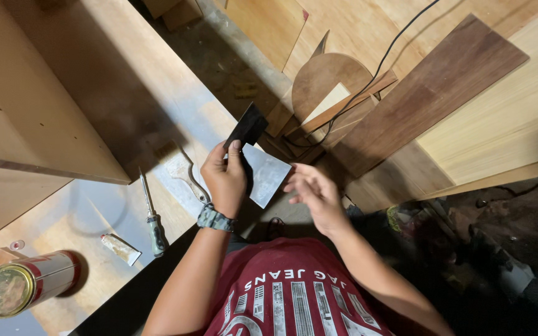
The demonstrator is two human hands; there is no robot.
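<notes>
My left hand [223, 176] grips two flat blades at once: a small black rectangular scraper [248, 126] sticking up past my fingertips and a wider grey metal scraper blade [267, 175] pointing right. My right hand [314, 194] hovers just right of the grey blade with fingers spread, holding nothing. A patterned watch band [215, 219] is on my left wrist.
On the wooden workbench [94, 211] lie a putty knife [185, 174], a screwdriver [151, 214], a small squeezed tube [120, 248] and a tin can on its side [23, 283]. Wooden boards [431, 87], a round disc [326, 78] and a black cable [375, 71] lie on the floor.
</notes>
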